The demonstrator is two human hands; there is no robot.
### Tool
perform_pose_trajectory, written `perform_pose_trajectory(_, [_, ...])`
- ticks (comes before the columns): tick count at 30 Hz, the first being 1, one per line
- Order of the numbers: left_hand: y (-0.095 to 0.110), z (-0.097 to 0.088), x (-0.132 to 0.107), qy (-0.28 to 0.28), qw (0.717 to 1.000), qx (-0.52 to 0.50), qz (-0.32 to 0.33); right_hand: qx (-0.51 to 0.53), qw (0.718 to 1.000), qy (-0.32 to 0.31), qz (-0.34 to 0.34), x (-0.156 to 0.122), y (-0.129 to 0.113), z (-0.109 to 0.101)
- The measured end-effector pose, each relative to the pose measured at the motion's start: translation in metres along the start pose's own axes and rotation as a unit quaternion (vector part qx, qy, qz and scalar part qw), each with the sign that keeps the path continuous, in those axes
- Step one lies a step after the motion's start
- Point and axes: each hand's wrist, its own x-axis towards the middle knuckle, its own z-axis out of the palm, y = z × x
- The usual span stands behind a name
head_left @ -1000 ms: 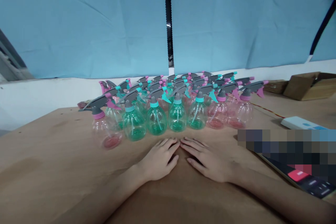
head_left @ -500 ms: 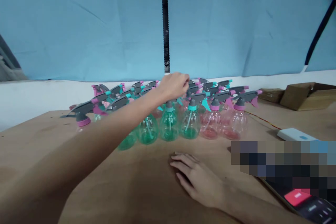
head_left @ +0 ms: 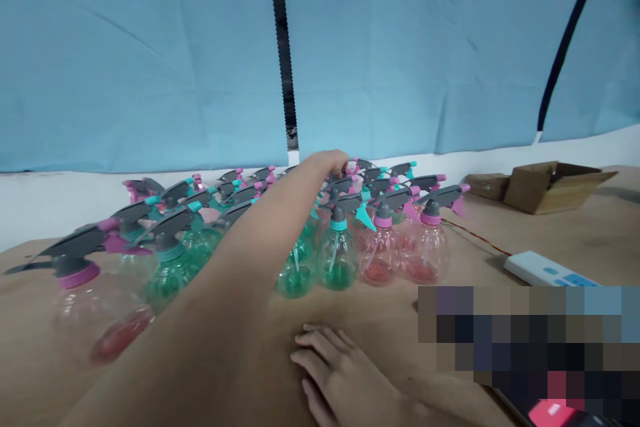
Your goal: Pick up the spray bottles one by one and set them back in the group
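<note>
Several spray bottles with grey heads stand close together on the table. Among them are a green one with a turquoise collar (head_left: pixel 339 270) and a reddish one with a pink collar (head_left: pixel 424 257). My left arm stretches across the group, and my left hand (head_left: pixel 330 161) is over the sprayer heads in the back rows. Its fingers curl downward and are mostly hidden, so what they hold cannot be made out. In front of the bottles, my right hand (head_left: pixel 345 373) lies on the bare tabletop, fingers extended and holding nothing. A pink-collared bottle (head_left: pixel 100 320) stands at the near left.
An open cardboard box (head_left: pixel 550 190) is at the back right. A white device (head_left: pixel 545 270) with a thin wire lies nearer, behind a pixelated area with a dark screen (head_left: pixel 565 410) below it. Blue cloth (head_left: pixel 380 47) hangs behind the table (head_left: pixel 225 380).
The view has turned and drawn closer, so the bottles appear farther left. My left hand has lowered among the back sprayer heads. My right hand stays flat on the table.
</note>
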Motion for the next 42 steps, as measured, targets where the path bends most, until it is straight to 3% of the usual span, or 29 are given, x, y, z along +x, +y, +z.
perform_pose_trajectory(5, [-0.011,-0.018,-0.011,0.073,0.997,-0.012,-0.011,0.012,1.0,-0.013,0.007,0.0,-0.003,-0.006])
perform_pose_trajectory(10, [-0.019,-0.062,-0.036,0.172,0.985,-0.018,-0.023,0.016,0.999,-0.021,0.025,-0.001,-0.007,-0.011])
perform_pose_trajectory(12, [-0.022,-0.085,-0.057,0.241,0.97,-0.032,-0.024,0.013,0.999,-0.024,0.03,-0.002,-0.009,-0.013])
perform_pose_trajectory(15, [-0.027,-0.115,-0.102,0.364,0.925,-0.103,-0.014,0.006,0.999,-0.026,0.031,-0.002,-0.012,-0.016])
perform_pose_trajectory(18, [-0.03,-0.124,-0.162,0.427,0.892,-0.15,-0.027,-0.001,0.999,-0.028,0.042,-0.003,-0.012,-0.016])
perform_pose_trajectory(21, [-0.025,-0.102,-0.226,0.427,0.85,-0.31,0.009,0.013,0.995,0.012,0.097,-0.005,-0.006,-0.013])
perform_pose_trajectory(24, [-0.009,-0.056,-0.276,0.404,0.834,-0.376,-0.008,0.082,0.982,0.093,0.143,-0.007,0.004,-0.008])
perform_pose_trajectory(27, [0.007,-0.006,-0.301,0.392,0.835,-0.383,-0.051,0.116,0.975,0.128,0.142,-0.008,0.011,-0.007])
perform_pose_trajectory(31, [0.011,0.039,-0.302,0.343,0.853,-0.388,-0.057,0.101,0.984,0.075,0.126,-0.007,0.004,-0.013])
perform_pose_trajectory(35, [0.007,0.056,-0.292,0.343,0.849,-0.398,-0.048,0.049,0.988,0.013,0.148,-0.007,-0.005,-0.018])
perform_pose_trajectory(38, [0.009,0.066,-0.285,0.361,0.806,-0.465,-0.058,0.034,0.987,0.007,0.155,-0.006,-0.007,-0.019])
perform_pose_trajectory(42, [0.019,0.084,-0.277,0.402,0.709,-0.571,-0.096,0.04,0.988,0.013,0.152,-0.007,-0.004,-0.017])
